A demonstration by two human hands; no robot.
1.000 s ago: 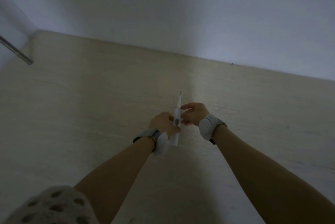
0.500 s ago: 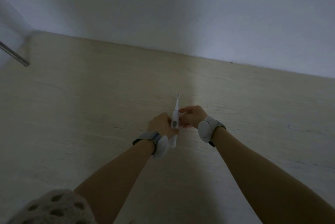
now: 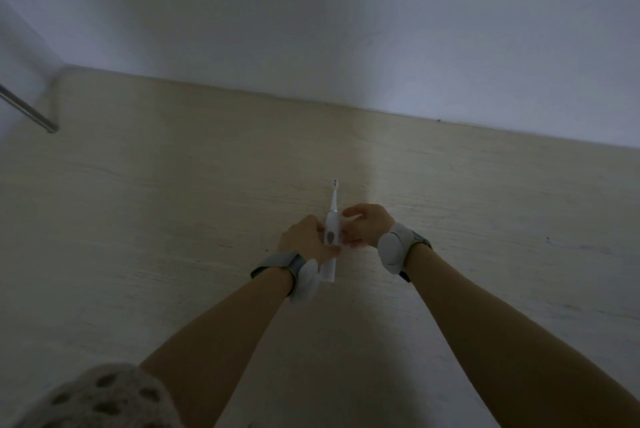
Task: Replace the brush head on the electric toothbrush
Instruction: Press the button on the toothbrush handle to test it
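bare table [image 3: 173,219] all around, wall [image 3: 311,29] behind, rod [image 3: 31,112] far left

Electric toothbrush [image 3: 330,237] sits centrally over the table [image 3: 173,206], pointing away from the person, brush head [image 3: 334,183] at the far end. Left hand [image 3: 306,240] is on the handle's left side, thumb across the front. Right hand [image 3: 367,225] is just beside the handle on its right; contact cannot be confirmed. Wall [image 3: 311,12] stands behind the table's far edge. Metal rod [image 3: 27,112] lies far left, near the corner.
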